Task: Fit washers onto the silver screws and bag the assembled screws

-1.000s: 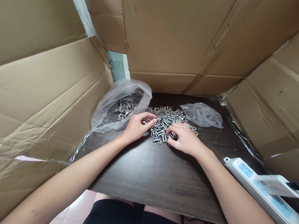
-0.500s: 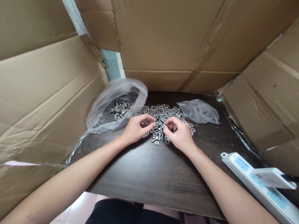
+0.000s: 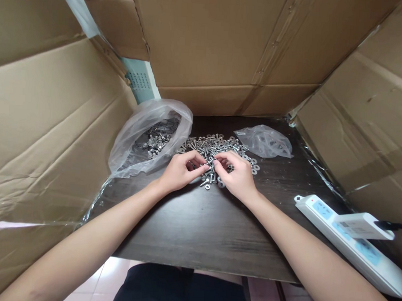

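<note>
A heap of loose steel bolts, nuts and washers (image 3: 218, 145) lies on the dark wooden table (image 3: 183, 230). At its near side, my left hand (image 3: 181, 171) is closed in a pinch, thumb and forefinger tips almost together. Opposite it, my right hand (image 3: 236, 175) also pinches, its fingertips very near the left ones. Small metal shows between the two hands, but what each one holds blends into the heap behind. A bolt (image 3: 204, 182) and a nut (image 3: 207, 187) lie just in front of the fingertips.
A clear plastic bag (image 3: 133, 153) with bolts in it stands open at the left. Another, flatter plastic bag (image 3: 267, 142) lies at the back right. A white power strip (image 3: 338, 229) with a plugged-in adapter (image 3: 365, 225) lies at the right. Cardboard walls (image 3: 209, 43) enclose the table.
My right hand has moved slightly left, bringing its fingertips closer to my left hand. The whole view has shifted a little. Both hands stay pinched over the heap.
</note>
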### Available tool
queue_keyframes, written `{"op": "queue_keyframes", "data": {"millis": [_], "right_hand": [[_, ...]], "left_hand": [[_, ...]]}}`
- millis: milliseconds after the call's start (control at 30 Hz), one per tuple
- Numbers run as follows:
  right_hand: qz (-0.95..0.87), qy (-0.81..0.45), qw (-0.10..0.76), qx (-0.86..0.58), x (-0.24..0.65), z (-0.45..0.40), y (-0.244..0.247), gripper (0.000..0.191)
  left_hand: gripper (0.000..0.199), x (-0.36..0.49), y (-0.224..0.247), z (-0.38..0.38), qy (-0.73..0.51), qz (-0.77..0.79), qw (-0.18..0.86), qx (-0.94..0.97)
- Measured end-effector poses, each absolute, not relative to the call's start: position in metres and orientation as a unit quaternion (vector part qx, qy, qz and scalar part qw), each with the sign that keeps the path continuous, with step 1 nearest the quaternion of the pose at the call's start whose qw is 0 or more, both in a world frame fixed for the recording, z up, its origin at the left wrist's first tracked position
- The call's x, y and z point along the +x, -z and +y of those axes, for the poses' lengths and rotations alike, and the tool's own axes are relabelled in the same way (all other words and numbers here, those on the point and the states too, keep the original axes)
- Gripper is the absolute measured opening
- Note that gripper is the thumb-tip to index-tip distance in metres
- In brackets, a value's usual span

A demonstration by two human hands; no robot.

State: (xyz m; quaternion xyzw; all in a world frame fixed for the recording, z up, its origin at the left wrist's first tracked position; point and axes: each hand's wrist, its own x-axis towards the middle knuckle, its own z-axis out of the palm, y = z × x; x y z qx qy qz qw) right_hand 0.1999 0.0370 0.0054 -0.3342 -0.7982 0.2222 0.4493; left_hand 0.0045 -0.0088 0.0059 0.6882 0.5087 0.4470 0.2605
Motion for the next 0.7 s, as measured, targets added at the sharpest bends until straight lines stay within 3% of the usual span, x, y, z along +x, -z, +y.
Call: {"op": "queue_keyframes", "data": {"millis": [700], "right_hand": [[-0.805, -0.262, 0.438, -0.303, 0.2004, 0.0406, 0.0030, 0.013]], "left_hand": [[0.018, 0.0047, -0.0010, -0.0055, -0.437, 0.498, 0.250, 0.706]]}}
